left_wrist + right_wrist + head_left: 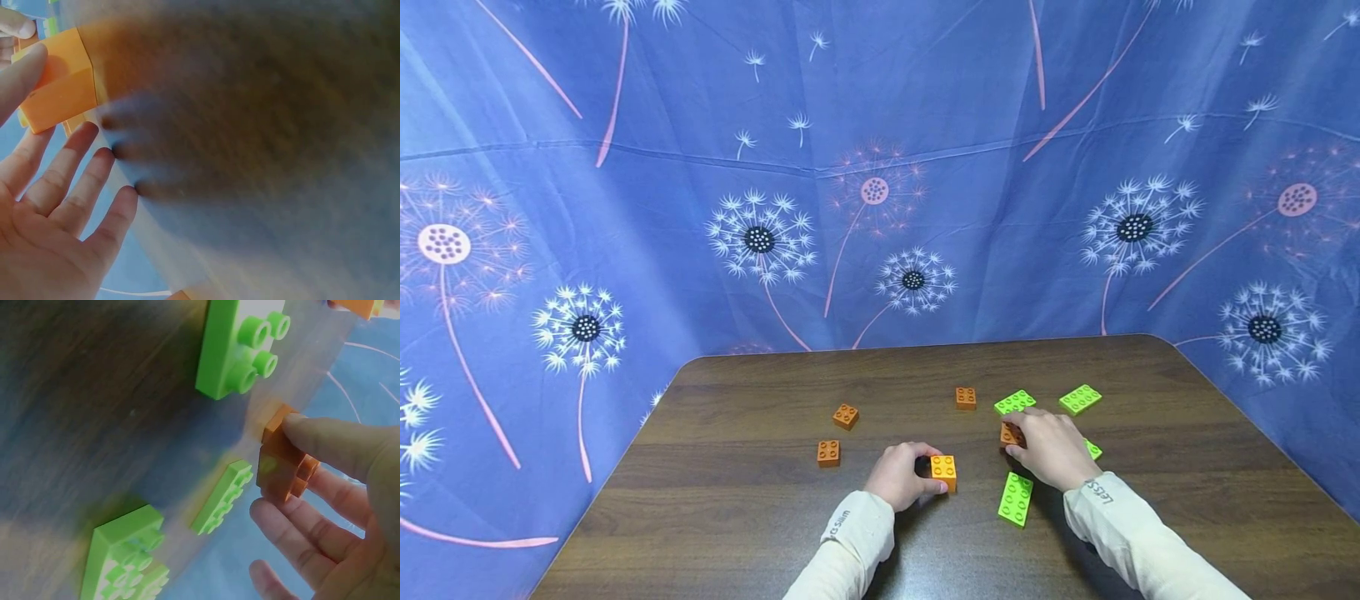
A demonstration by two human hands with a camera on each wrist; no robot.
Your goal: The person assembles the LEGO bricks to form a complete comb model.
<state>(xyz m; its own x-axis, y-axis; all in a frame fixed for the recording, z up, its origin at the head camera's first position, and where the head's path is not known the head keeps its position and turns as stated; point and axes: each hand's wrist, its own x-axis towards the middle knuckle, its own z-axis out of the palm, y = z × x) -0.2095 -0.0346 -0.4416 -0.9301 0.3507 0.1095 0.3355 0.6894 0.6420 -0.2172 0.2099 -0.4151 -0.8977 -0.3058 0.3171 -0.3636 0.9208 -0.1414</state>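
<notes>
Head view: orange block (944, 472), lower centre, pinched by left hand (898, 477); brown block (1008, 437), lower centre-right, pinched by right hand (1054, 448).

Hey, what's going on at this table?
At a brown wood-grained table, someone's left hand pinches a small, square yellow-orange plastic brick, while the right hand grips a square brownish-orange plastic brick. The two held bricks are apart, not joined. Three more brownish-orange bricks lie separately on the table, and four longer, rectangular lime-green plastic bricks lie around the right hand.
</notes>
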